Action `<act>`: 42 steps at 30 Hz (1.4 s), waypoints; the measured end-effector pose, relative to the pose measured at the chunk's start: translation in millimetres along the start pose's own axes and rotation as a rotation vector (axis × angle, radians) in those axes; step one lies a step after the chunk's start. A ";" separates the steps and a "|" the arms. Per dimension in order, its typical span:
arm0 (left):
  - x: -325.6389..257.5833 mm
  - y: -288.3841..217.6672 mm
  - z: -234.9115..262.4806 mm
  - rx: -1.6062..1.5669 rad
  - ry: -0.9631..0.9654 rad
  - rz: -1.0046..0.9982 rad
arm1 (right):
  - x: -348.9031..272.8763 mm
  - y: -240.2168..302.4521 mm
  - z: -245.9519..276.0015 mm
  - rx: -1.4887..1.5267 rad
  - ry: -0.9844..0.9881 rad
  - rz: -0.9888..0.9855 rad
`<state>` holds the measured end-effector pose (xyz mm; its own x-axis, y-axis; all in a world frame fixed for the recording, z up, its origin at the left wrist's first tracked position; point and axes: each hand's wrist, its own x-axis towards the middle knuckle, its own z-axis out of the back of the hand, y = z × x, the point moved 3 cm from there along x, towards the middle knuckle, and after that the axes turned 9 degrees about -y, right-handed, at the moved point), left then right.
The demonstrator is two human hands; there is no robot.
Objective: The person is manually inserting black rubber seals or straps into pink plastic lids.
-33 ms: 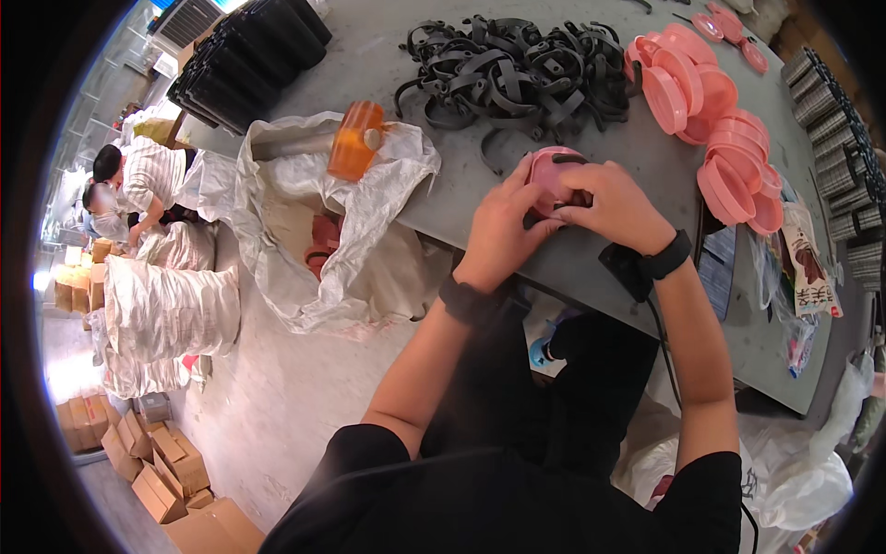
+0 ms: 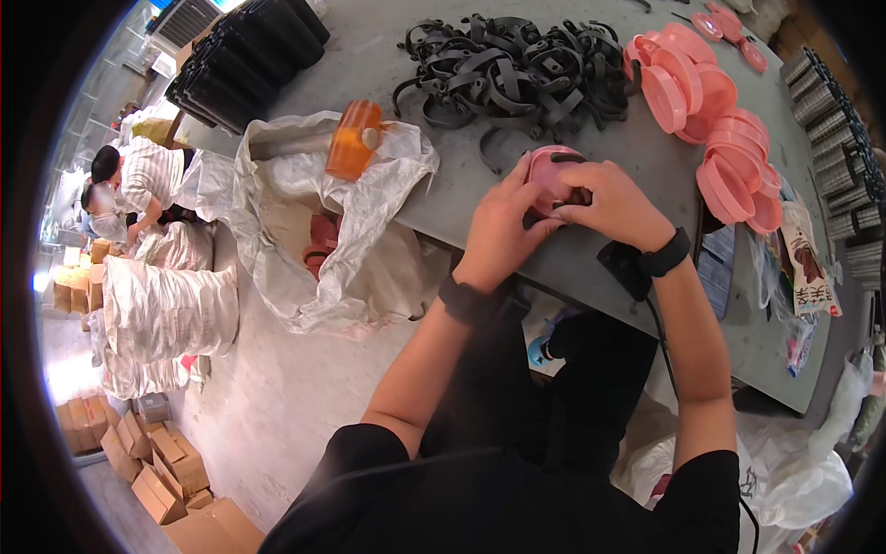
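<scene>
Both my hands are closed around a round pink plastic piece (image 2: 544,174) at the table's front edge. My left hand (image 2: 501,226) grips its left side, with thumb and fingers wrapped round the rim. On the other side, my right hand (image 2: 616,205) pinches it, fingers curled over the top. A dark strip, seemingly a strap end, shows at the piece under my right fingers; its join is hidden. Just beyond lies a tangled heap of dark grey straps (image 2: 517,78). Several pink round shells (image 2: 669,88) are piled to the right.
A white woven sack (image 2: 277,249) hangs open left of the table, with a translucent orange container (image 2: 354,143) at its rim. Black stacked parts (image 2: 245,69) stand far left. A black device (image 2: 623,268) with a cable sits by my right wrist. Two people (image 2: 148,180) work beyond, near cardboard boxes (image 2: 175,457).
</scene>
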<state>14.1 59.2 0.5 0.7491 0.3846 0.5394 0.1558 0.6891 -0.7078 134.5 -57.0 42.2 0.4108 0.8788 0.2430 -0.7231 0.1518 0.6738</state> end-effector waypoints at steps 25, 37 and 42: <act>-1.8 -4.5 2.1 0.087 -0.031 -0.029 | -4.6 -25.8 3.9 0.128 -0.421 -0.214; -0.5 -6.0 1.7 0.091 -0.041 -0.036 | -4.5 -21.9 2.8 0.074 -0.558 -0.312; 0.7 -7.0 2.7 0.094 -0.018 -0.025 | -4.2 -21.9 2.1 0.061 -0.575 -0.331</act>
<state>11.8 56.3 7.1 0.7339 0.3767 0.5653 0.1131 0.7529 -0.6484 149.8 -64.9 27.9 0.8490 0.4057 0.3385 -0.4819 0.3315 0.8111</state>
